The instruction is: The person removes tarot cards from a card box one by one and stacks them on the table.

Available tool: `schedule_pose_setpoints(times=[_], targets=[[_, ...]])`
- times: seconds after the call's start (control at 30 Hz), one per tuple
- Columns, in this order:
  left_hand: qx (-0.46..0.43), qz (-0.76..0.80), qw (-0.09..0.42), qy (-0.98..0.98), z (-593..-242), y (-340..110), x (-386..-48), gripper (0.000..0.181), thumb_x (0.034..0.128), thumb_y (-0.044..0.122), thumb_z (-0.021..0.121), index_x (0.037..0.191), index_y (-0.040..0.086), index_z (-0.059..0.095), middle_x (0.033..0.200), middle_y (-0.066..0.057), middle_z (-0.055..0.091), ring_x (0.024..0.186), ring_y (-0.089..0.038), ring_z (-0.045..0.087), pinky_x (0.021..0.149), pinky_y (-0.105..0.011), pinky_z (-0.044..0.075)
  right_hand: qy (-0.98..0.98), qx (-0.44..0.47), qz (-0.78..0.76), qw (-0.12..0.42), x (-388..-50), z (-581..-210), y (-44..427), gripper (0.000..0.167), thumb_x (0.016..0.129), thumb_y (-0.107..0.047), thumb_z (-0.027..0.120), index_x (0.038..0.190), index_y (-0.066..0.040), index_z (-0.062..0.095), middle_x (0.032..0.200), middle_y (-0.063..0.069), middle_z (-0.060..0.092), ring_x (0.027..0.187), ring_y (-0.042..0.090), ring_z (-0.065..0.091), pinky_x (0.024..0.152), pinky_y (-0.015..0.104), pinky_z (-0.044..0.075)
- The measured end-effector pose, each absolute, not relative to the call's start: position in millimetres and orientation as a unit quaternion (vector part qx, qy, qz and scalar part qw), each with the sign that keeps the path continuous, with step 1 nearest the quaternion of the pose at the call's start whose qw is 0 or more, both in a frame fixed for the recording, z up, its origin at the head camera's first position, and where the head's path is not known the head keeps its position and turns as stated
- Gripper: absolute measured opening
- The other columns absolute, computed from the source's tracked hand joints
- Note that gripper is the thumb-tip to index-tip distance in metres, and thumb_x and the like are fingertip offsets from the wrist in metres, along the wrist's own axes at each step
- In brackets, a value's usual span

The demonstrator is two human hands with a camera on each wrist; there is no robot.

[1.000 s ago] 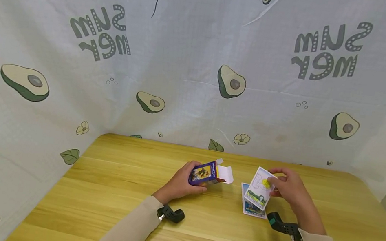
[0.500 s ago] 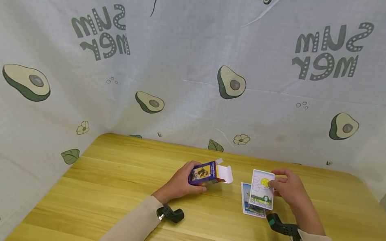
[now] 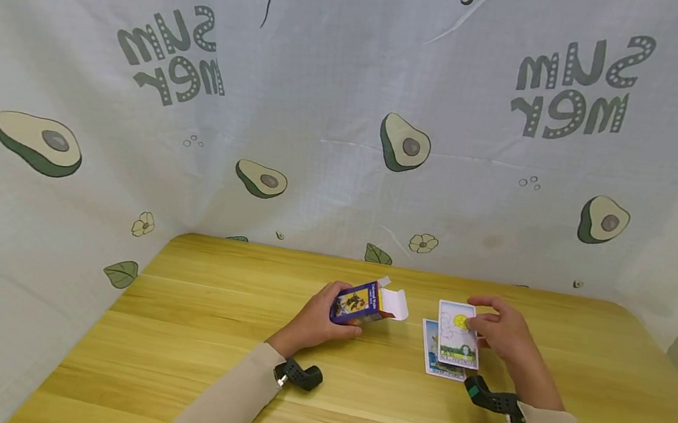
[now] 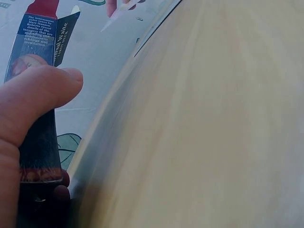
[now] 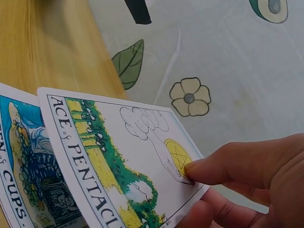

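My left hand (image 3: pixel 317 318) grips a small blue tarot card box (image 3: pixel 356 303), its white end flap hanging out on the right side. The thumb (image 4: pixel 52 88) lies across the printed side of the box (image 4: pixel 37 38) in the left wrist view. My right hand (image 3: pixel 506 332) pinches the right edge of an Ace of Pentacles tarot card (image 5: pixel 118 156), thumb on its face. Below and to the left of that card lies a second tarot card (image 5: pixel 45 166) lettered "CUPS", partly covered by it. Whether the two cards touch, I cannot tell.
Both hands are over a wooden table (image 3: pixel 213 367). A pale cloth (image 3: pixel 342 96) printed with avocados, leaves and flowers hangs behind the table's far edge and along its sides. Each wrist wears a black camera mount (image 3: pixel 303 375).
The Ace of Pentacles, tilted a second ago, has turned nearly upright and come down closer over the Cups card. My left hand and the box have hardly moved.
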State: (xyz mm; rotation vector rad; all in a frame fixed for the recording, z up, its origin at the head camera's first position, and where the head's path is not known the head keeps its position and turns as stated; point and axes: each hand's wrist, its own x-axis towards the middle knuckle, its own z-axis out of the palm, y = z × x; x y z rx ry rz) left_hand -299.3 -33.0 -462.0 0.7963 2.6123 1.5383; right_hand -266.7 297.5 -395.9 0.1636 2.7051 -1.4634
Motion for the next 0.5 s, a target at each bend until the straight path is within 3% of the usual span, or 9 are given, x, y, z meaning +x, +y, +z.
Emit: schedule_pose_setpoints(times=[0.5], targets=[[0.26,0.494,0.002,0.83,-463.8,-34.9,-299.1,0.068,0.0781,0.034,0.08,0.133,0.015,0.044,0.117,0.0,0.05,0.1,-0.015,0.052,0.086,-0.028,0.046,0.884,0.061,-0.461,0.044,-266.1,-405.8,292.4,0.047,0.09,-0.012,0.062,0.133,0.0,0.048,0.123,0.035,0.051,0.09,0.035,0.057,0.07,0.028,0.053]])
